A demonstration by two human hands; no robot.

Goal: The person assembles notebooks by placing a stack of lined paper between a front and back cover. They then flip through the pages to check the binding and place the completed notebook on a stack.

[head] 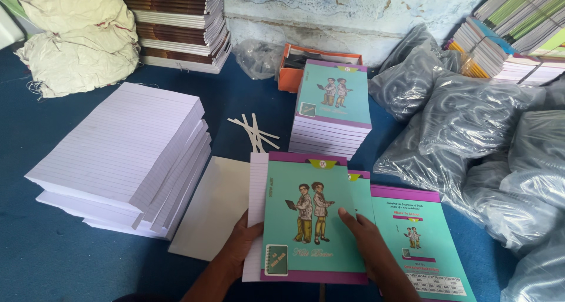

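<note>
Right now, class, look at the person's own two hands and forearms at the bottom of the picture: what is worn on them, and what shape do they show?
Both the left hand and the right hand are bare: no gloves, rings, watch or bands are visible. Both forearms are uncovered as far as the picture's lower edge, with no sleeve showing. The fingers are slim, the nails short and unpainted.

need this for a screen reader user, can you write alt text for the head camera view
Two hands, left hand and right hand, hold a teal, purple-edged card cover over a block of ruled white pages on a blue floor. A tall stack of ruled white paper lies to the left; a pile of finished teal notebooks and clear plastic bags of grey coils lie beyond.
</note>
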